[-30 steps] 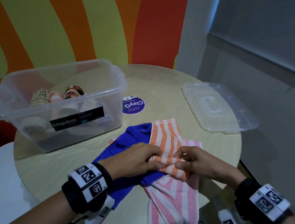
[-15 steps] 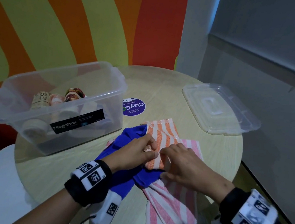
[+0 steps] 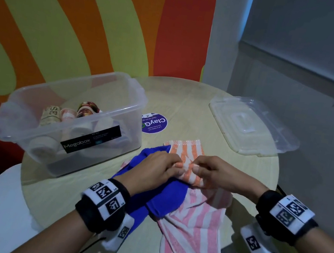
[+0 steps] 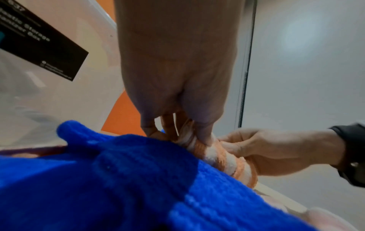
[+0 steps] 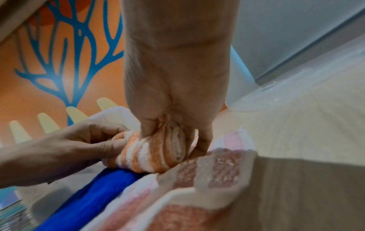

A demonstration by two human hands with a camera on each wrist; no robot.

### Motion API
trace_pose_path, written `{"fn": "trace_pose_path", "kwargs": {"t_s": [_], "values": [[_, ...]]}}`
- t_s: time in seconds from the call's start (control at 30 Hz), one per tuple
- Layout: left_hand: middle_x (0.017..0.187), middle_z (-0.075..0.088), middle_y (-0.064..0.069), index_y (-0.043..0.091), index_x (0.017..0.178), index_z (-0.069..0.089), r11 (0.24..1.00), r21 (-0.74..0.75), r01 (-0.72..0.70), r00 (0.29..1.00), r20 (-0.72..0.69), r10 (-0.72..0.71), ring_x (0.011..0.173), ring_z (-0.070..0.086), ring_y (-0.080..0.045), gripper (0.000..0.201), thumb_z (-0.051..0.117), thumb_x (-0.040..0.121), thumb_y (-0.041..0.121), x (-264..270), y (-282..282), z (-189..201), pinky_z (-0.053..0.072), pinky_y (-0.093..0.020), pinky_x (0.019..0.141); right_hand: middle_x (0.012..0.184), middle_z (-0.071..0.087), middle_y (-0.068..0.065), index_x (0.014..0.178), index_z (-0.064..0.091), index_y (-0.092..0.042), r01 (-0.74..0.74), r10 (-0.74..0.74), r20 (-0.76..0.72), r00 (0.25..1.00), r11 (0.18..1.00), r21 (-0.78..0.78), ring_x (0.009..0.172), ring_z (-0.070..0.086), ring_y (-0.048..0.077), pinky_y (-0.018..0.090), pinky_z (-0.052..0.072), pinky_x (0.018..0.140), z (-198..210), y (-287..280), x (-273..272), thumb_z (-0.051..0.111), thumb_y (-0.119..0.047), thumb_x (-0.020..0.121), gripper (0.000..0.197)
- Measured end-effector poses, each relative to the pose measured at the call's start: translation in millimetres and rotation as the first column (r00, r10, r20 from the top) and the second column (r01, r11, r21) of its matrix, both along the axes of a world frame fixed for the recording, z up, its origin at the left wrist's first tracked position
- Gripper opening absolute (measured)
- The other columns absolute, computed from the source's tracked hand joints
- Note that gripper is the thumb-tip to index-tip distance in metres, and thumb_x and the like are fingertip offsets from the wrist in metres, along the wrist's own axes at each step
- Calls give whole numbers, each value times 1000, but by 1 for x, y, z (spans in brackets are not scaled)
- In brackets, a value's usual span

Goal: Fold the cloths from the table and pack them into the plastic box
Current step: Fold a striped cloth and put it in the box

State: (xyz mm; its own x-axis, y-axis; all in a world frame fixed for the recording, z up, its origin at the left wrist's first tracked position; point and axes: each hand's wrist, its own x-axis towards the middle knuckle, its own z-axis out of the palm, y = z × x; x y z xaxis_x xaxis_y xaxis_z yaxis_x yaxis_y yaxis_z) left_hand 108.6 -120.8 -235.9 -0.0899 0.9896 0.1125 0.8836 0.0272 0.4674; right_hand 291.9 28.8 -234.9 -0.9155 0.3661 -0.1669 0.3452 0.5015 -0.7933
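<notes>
Both hands roll the orange-striped cloth into a tight bundle on the table.

The left hand and the right hand each curl fingers and thumb around one end of the orange-striped cloth, probably so the roll stays even and tight enough to stand among the rolled cloths already in the plastic box. The part not yet rolled lies flat toward the far side. It is a soft, looped towelling; the right-wrist view shows the spiral of layers at its end. It rests on a ribbed blue cloth and a pink-striped cloth that droops over the edge of the round, pale wooden table. The clear lid lies apart, to the right.
</notes>
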Motion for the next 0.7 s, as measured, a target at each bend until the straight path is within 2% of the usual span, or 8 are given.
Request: {"fn": "trace_pose_path", "kwargs": {"t_s": [0.07,0.13,0.23,0.33,0.43,0.53,0.6,0.7], "values": [[96,62,9,22,112,65,998,-6,-67,998,3,67,88,52,-11,19,56,104,36,-5,8,0,33,-30,74,95,72,10,107,66,-17,75,-77,-17,997,990,-121,81,67,15,35,56,73,-5,4,0,67,-31,98,17],[104,61,7,22,114,61,989,-27,-145,989,25,146,93,51,-12,16,57,103,32,-11,16,-2,34,-30,78,92,71,14,109,64,-15,91,-93,-3,996,978,-185,78,69,19,41,58,73,-11,5,1,72,-29,95,22],[107,60,4,22,105,55,965,-77,-251,963,85,257,96,54,-15,5,56,102,26,-14,25,-6,37,-30,77,77,63,9,110,59,-6,145,-151,-10,989,965,-218,63,62,18,36,57,61,-13,5,-3,65,-18,100,17],[106,64,-1,18,101,55,937,-87,-338,934,89,346,93,56,-19,6,51,102,22,-15,30,-10,37,-29,70,76,63,6,112,56,-8,197,-201,-4,980,966,-170,59,61,14,32,54,58,-13,9,-14,63,-21,101,18],[104,65,0,17,102,57,905,-112,-411,893,150,425,92,57,-19,7,52,101,21,-19,31,-11,37,-28,64,89,64,-3,114,57,-24,260,-255,-76,964,963,74,75,62,12,27,50,65,-10,14,-21,70,-42,94,30],[106,65,-2,16,104,58,888,-146,-436,877,151,456,94,59,-21,8,54,99,19,-21,34,-11,42,-32,71,119,52,-16,127,53,-37,65,-60,-26,998,950,305,109,47,4,23,44,87,-9,9,-24,74,-57,83,53],[109,65,-3,17,104,58,886,-152,-437,874,162,459,94,58,-20,8,53,100,22,-23,35,-12,45,-33,74,121,55,-12,128,59,-30,-32,33,4,999,914,404,110,49,7,29,47,92,-14,5,-27,73,-41,88,43],[113,61,0,28,101,59,940,-96,-328,892,297,341,100,58,-13,13,63,98,40,-29,29,-12,44,-29,82,94,70,-1,105,69,-17,18,22,-100,995,927,374,85,62,16,45,52,80,-19,11,-29,65,-8,87,21]]}}
